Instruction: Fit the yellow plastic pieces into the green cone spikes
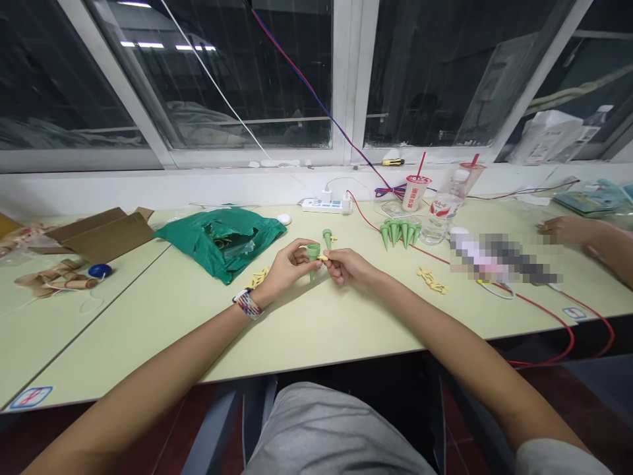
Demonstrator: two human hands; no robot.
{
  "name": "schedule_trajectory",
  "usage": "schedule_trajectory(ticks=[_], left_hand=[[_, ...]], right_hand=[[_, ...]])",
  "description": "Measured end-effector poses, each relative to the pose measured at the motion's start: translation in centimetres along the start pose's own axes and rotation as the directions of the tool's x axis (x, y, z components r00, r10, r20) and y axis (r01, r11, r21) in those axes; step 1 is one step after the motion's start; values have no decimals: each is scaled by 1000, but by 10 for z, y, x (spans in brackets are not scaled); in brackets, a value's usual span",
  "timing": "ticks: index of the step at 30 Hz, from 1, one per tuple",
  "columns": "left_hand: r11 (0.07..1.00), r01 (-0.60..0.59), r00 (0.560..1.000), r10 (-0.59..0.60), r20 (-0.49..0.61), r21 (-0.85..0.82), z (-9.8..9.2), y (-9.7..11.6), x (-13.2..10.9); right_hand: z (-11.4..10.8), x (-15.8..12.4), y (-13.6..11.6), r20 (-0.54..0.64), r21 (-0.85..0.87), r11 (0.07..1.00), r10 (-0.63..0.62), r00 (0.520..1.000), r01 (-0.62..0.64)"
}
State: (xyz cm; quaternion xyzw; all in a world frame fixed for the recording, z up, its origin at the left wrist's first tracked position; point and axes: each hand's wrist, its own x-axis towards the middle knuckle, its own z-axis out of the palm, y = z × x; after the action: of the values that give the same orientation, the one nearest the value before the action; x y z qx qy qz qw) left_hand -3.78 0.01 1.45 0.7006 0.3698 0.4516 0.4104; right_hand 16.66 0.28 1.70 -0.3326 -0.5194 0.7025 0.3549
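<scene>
Between the fingers of my left hand (289,267) is a green plastic spike (313,252), its wide cup end up and its narrow tip pointing down. My right hand (349,265) pinches a small yellow plastic piece (323,258) against the spike's side. Just behind the hands, another green spike (327,238) stands on the table with a yellow piece at its side. Partly hidden by my left hand is a small pile of yellow pieces (258,277). More yellow pieces (432,282) lie to the right, and several green spikes (400,231) stand grouped farther back.
A torn green bag (222,241) lies at the left, near cardboard (101,236) and a blue ball (100,270). A water bottle (444,208), a cup with a straw (416,191) and a power strip (326,204) stand at the back. Another person's hand (568,231) rests at the right.
</scene>
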Motion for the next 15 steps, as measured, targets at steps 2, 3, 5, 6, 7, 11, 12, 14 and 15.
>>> schedule_trajectory(ticks=[2, 3, 5, 6, 7, 11, 12, 14, 15], left_hand=[[1000, -23, 1000, 22, 2, 14, 0, -1, 0], [1000, -29, 1000, 29, 6, 9, 0, -2, 0], [1000, -20, 1000, 20, 10, -17, -1, -3, 1], [999, -4, 1000, 4, 10, -36, -1, -3, 1], [998, 16, 1000, -16, 11, -57, -1, -3, 1], [989, 53, 998, -49, 32, -140, -1, -2, 2], [987, 52, 998, -48, 35, -149, -1, -1, 3], [987, 53, 998, -49, 33, -152, -1, 2, 3], [987, 56, 998, -52, 30, -150, 0, 3, 3]], right_hand=[[0, 0, -2, 29, 14, 998, 55, 998, -56], [0, -1, -2, 30, -14, 998, 68, 997, -68], [1, -2, -2, -11, -162, 987, 8, 1000, -10], [2, -4, -1, -47, -289, 955, -84, 995, 67], [3, -6, 0, -73, -441, 883, -215, 974, 162], [5, -14, 6, 70, -874, 331, -640, 765, 357], [5, -15, 7, 111, -901, 246, -665, 739, 357], [3, -15, 8, 148, -920, 173, -679, 719, 352], [2, -15, 9, 154, -925, 156, -679, 718, 346]])
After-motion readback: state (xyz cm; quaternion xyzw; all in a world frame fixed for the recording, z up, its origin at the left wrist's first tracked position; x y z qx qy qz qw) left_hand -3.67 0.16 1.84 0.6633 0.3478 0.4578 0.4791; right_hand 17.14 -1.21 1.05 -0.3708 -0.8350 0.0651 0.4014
